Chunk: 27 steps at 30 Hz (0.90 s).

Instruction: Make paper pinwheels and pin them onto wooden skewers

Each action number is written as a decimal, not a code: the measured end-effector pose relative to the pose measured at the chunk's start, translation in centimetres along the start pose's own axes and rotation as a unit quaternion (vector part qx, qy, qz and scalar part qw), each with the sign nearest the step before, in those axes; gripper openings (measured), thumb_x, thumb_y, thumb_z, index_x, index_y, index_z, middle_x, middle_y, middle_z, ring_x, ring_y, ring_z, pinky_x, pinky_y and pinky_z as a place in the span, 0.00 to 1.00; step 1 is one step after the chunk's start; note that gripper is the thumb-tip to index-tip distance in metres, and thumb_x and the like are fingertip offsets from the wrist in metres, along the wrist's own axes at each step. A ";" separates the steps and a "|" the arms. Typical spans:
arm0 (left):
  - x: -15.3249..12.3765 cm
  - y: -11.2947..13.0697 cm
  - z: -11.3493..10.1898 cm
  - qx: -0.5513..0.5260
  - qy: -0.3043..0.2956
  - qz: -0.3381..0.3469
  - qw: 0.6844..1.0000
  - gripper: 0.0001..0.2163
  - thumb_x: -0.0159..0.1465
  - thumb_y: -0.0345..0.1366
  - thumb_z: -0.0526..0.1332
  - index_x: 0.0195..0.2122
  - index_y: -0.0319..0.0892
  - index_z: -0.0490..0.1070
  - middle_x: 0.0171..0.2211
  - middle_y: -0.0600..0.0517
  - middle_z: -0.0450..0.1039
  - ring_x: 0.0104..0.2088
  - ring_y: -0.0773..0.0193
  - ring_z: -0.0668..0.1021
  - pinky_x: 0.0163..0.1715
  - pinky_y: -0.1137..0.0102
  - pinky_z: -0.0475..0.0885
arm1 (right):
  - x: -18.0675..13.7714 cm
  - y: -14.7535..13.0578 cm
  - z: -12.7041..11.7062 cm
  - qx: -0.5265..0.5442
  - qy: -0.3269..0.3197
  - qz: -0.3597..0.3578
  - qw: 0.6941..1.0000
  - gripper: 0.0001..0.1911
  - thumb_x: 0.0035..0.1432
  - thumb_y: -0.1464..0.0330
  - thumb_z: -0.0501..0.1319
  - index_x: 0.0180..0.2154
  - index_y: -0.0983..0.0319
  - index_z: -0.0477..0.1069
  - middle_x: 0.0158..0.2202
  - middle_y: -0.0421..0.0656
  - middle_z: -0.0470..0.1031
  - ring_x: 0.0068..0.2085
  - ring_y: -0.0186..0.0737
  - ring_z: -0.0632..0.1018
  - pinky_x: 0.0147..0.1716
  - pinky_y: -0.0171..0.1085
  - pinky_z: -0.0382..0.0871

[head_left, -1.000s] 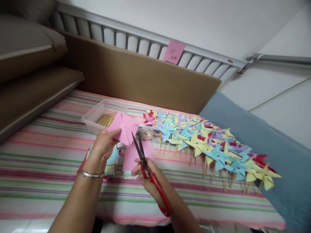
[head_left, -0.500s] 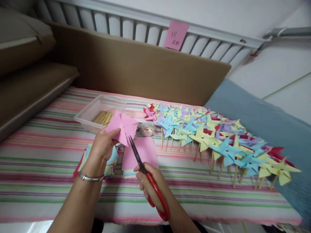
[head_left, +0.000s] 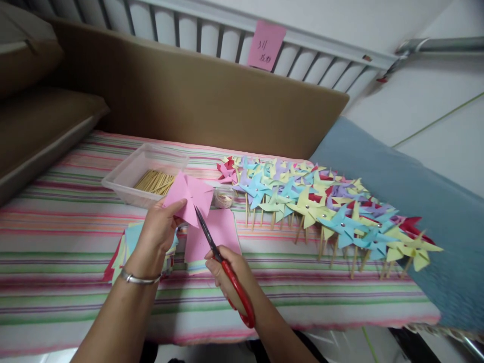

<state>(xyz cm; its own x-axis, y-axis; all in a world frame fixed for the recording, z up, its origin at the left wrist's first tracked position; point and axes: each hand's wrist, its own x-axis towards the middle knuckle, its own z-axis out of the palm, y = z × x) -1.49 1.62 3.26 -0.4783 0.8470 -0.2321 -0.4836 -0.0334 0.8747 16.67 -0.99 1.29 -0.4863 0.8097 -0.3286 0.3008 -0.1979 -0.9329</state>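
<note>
Between the thumb and fingers of my left hand [head_left: 162, 222] is a pink paper square [head_left: 187, 194] with slits cut in from its corners. My right hand [head_left: 229, 272] is closed round the red handles of a pair of scissors [head_left: 207, 234]. The dark blades lie in the lower slit of the paper, their tips near its middle, and look nearly closed. Beneath the blades a stack of pink paper squares [head_left: 223, 232] rests on the striped cloth. Under my left wrist sits a pile of coloured paper [head_left: 132, 237], partly hidden by the arm.
A clear plastic box [head_left: 124, 189] of thin wooden sticks [head_left: 155, 181] stands behind my left hand. Beside it is a small round tub [head_left: 224, 197]. Many finished paper pinwheels [head_left: 308, 206] on sticks fill the right side. A cardboard panel [head_left: 196, 106] stands along the back.
The scissors have moved into the paper's lower slit and their blades have come together. The whole view has shifted slightly; my left hand keeps its hold on the paper.
</note>
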 end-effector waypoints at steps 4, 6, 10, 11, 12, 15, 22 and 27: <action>-0.3 0.0 0.3 -0.004 -0.010 -0.009 1.000 0.15 0.42 0.32 0.70 0.31 0.38 0.71 0.19 0.55 0.72 0.16 0.67 0.71 0.15 0.73 0.64 | 0.0 0.2 -0.1 -0.011 0.010 -0.015 1.000 0.15 0.53 0.57 0.61 0.34 0.62 0.70 0.17 0.33 0.60 0.18 0.27 0.60 0.17 0.29 0.54; -0.3 0.0 0.4 -0.009 -0.013 -0.008 1.000 0.14 0.42 0.32 0.70 0.30 0.38 0.71 0.19 0.55 0.72 0.16 0.67 0.70 0.16 0.73 0.64 | 0.0 0.3 -0.1 -0.018 0.019 -0.020 0.999 0.13 0.53 0.58 0.62 0.34 0.62 0.70 0.18 0.34 0.60 0.19 0.28 0.61 0.18 0.29 0.55; -0.4 -0.1 0.5 -0.014 -0.012 -0.012 1.000 0.13 0.42 0.31 0.70 0.29 0.38 0.71 0.19 0.55 0.73 0.17 0.68 0.71 0.17 0.73 0.64 | 0.0 0.5 0.0 -0.020 0.033 -0.019 0.999 0.12 0.52 0.60 0.62 0.33 0.62 0.70 0.18 0.34 0.59 0.20 0.29 0.62 0.19 0.29 0.56; -0.4 -0.1 0.6 -0.014 -0.014 -0.013 1.000 0.13 0.42 0.31 0.70 0.29 0.38 0.71 0.20 0.54 0.73 0.17 0.68 0.71 0.18 0.73 0.65 | 0.0 0.5 0.0 -0.021 0.033 -0.018 0.999 0.12 0.53 0.60 0.62 0.33 0.62 0.70 0.18 0.34 0.59 0.20 0.29 0.62 0.19 0.29 0.56; -0.5 -0.1 0.6 -0.014 -0.015 -0.013 1.000 0.13 0.42 0.31 0.70 0.29 0.38 0.71 0.20 0.54 0.73 0.18 0.67 0.71 0.18 0.73 0.65 | 0.0 0.4 -0.1 -0.022 0.032 -0.019 0.999 0.12 0.53 0.59 0.62 0.34 0.62 0.70 0.18 0.34 0.59 0.20 0.29 0.62 0.19 0.29 0.56; -0.5 0.0 0.7 -0.015 -0.016 -0.007 1.000 0.14 0.42 0.32 0.71 0.30 0.38 0.72 0.22 0.54 0.73 0.19 0.67 0.72 0.20 0.72 0.66 | -0.1 0.3 -0.1 -0.021 0.029 -0.023 0.999 0.14 0.53 0.57 0.61 0.34 0.62 0.70 0.18 0.34 0.59 0.20 0.29 0.62 0.19 0.29 0.56; -0.5 0.0 0.7 -0.014 -0.019 -0.005 1.000 0.14 0.42 0.32 0.71 0.30 0.37 0.72 0.21 0.54 0.73 0.18 0.67 0.71 0.19 0.72 0.66 | -0.1 0.2 0.1 -0.019 0.034 -0.018 0.999 0.13 0.53 0.58 0.61 0.32 0.62 0.70 0.18 0.34 0.59 0.20 0.28 0.61 0.20 0.29 0.55; -0.7 0.1 0.6 -0.013 -0.021 -0.010 1.000 0.15 0.43 0.32 0.70 0.32 0.37 0.72 0.22 0.54 0.74 0.18 0.68 0.71 0.19 0.72 0.66 | -0.1 0.1 0.2 -0.013 0.034 -0.017 0.999 0.12 0.53 0.59 0.62 0.31 0.62 0.69 0.19 0.34 0.58 0.21 0.28 0.60 0.19 0.29 0.54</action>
<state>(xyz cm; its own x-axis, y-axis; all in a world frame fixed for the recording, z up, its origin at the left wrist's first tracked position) -0.72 1.36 3.76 -0.4370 0.8696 -0.2298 -0.5122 -0.0306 0.8583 16.57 -1.25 1.17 -0.4398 0.8515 -0.2856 0.3073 -0.1562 -0.9387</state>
